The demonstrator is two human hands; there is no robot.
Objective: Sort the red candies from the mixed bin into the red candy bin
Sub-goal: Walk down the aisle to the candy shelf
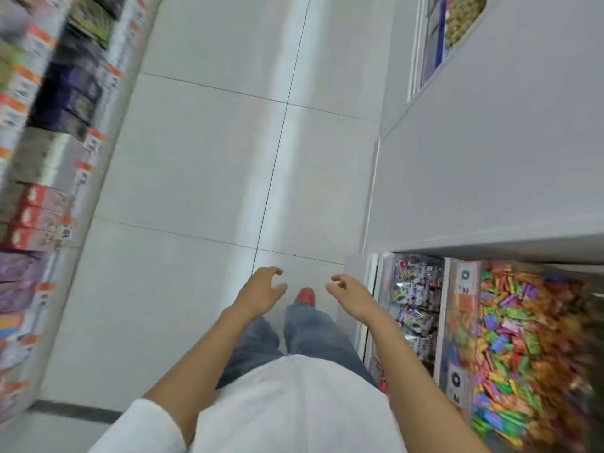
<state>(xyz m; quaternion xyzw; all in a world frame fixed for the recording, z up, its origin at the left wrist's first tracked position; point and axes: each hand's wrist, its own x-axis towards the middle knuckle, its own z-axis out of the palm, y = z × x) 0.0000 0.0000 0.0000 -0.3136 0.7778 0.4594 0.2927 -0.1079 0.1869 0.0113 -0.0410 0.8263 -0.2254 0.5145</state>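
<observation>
A clear bin of mixed wrapped candies (pixel 510 348), red, green, orange, purple and yellow, sits at the lower right in a white display counter. My left hand (pixel 261 291) and my right hand (pixel 346 291) hang out in front of me over the floor, both with loosely curled fingers and holding nothing. My right hand is to the left of the counter, apart from the bin. No separate red candy bin is clear in this blurred view.
A bin of dark wrapped sweets (pixel 415 302) stands left of the mixed one. The white counter (pixel 490 158) runs along the right. Shelves of packaged goods (pixel 49 158) line the left. A tiled floor aisle (pixel 212 158) lies between. My red shoe (pixel 305 295) shows below.
</observation>
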